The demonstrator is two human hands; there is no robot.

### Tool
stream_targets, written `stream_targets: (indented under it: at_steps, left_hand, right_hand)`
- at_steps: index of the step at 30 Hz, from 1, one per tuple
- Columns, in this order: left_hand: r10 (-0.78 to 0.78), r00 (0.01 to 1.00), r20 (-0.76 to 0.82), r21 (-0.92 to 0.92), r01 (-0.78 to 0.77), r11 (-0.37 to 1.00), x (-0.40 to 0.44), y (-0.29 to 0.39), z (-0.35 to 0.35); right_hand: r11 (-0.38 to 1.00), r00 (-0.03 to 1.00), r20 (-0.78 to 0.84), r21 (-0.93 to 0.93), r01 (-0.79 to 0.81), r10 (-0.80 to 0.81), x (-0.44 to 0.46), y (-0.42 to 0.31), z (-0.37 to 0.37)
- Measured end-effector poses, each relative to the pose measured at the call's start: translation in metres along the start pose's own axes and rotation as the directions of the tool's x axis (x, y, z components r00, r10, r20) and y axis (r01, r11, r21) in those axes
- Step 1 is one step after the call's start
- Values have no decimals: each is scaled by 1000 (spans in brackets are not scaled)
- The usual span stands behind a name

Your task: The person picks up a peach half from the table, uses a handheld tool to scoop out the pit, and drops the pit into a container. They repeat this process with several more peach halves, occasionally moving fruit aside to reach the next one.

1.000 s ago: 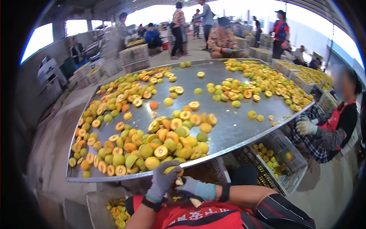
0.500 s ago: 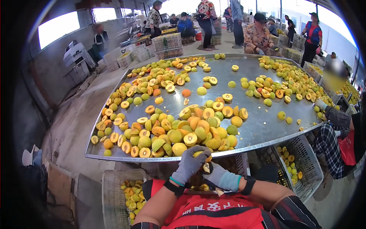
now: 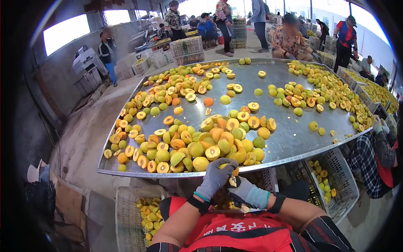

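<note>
Just past the near edge of the metal table (image 3: pixel 289 130), my left hand (image 3: pixel 215 179), in a grey glove, is closed around a yellow peach (image 3: pixel 235 171). Close against it from below is my right hand (image 3: pixel 247 192), also gloved, with its fingers curled. A small pale and dark piece (image 3: pixel 233 181) shows between the hands; whether it is a tool or part of the fruit is unclear. A heap of halved and whole peaches (image 3: pixel 197 149) lies on the table in front of my hands.
A crate of peaches (image 3: pixel 140 194) stands below the table on my left, another crate (image 3: pixel 346 185) on my right. More peaches (image 3: pixel 310 94) lie at the table's far right. A co-worker in a floral top (image 3: pixel 289 40) sits across; a co-worker's plaid-clad leg (image 3: pixel 363 164) is at right.
My view has shifted slightly, so the table sits a little further right. Both hands keep together, the peach still in the left. The co-worker at right has moved a hand to the table edge.
</note>
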State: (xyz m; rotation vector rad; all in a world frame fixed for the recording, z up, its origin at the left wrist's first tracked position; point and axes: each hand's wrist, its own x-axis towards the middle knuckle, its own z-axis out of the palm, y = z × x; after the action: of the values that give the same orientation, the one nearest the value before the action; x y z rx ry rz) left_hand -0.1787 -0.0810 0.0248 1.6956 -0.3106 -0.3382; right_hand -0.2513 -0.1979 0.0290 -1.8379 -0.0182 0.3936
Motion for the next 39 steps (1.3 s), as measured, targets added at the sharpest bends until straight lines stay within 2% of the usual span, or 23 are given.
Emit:
stream_targets:
  at_steps: [1,2,3,4,5,7,11,13,14,16,18,19,20,23,25,26,28,33,34,35,36,38,39]
  left_hand:
    - [12,1000,2,-11,-12,1000,-2,1,0]
    - [16,1000,0,-11,-16,1000,-3,-3,1]
    - [113,993,-15,-39,-114,993,-5,-8,2]
    - [213,976,-35,-62,-215,975,-5,-12,1]
    - [154,988,-3,-142,-153,978,-5,-13,-2]
    - [112,993,24,-238,-103,966,-7,-11,-8]
    - [127,989,74,-471,-77,879,-11,-13,-8]
    - [143,988,59,-576,-84,813,-11,-17,-8]
    - [151,987,54,-541,-98,835,-9,-22,-9]
    - [228,974,18,-469,-193,862,-7,-33,-8]
    - [177,984,4,-478,-154,865,-7,-34,-6]
    - [154,988,3,-509,-131,851,-7,-36,-5]
    - [144,990,4,-538,-119,834,-5,-38,-4]
    - [191,981,7,-478,-165,863,-7,-35,-6]
    - [233,972,23,-447,-198,872,-11,-25,-9]
    - [235,972,23,-446,-200,872,-13,-19,-10]
    - [265,964,-27,-513,-241,824,-15,-10,-10]
    - [357,933,-32,-484,-327,811,-9,-11,-12]
    - [412,910,-45,-456,-386,802,-6,-12,-12]
    - [383,922,-46,-464,-360,810,-2,-15,-13]
    - [343,938,-43,-471,-322,821,0,-19,-12]
    - [278,958,-67,-481,-275,832,-6,-8,-6]
    - [303,947,-102,-440,-316,841,-8,-7,-3]
  right_hand:
    - [1000,1000,0,0,1,-1,-2,5,-1]
    - [989,986,93,60,134,-139,-4,12,-4]
    - [957,943,178,130,260,-280,-5,18,-7]
    - [954,940,181,126,271,-291,-5,20,-9]
    - [913,955,222,396,95,-195,-5,21,-9]
    - [579,931,364,764,-283,-25,-8,13,-8]
    - [428,875,471,817,-386,-110,-9,11,-8]
    - [601,948,319,758,-255,0,-13,-7,-4]
    - [760,973,232,633,-150,-1,-11,-5,-3]
    - [937,985,158,329,-121,72,-9,-5,1]
    - [964,982,111,204,-172,151,-3,-2,3]
    - [994,991,84,9,-109,107,1,-1,4]
    - [996,997,55,66,-60,56,0,0,6]
    - [957,982,109,232,-175,153,-9,-8,5]
    - [790,970,223,577,-209,94,-12,-2,2]
    - [790,971,222,577,-207,92,-12,-4,0]
    - [567,913,408,753,-333,-5,-17,-13,-5]
    - [454,881,472,792,-409,-29,-17,-19,-8]
    - [548,943,333,786,-285,13,-20,-26,-3]
    - [833,965,179,550,61,-189,-16,-21,-3]
    - [902,903,117,186,389,-414,-12,-14,-2]
    - [958,994,97,277,-68,43,-13,-27,0]
    - [973,998,64,229,-12,-3,-10,-24,2]
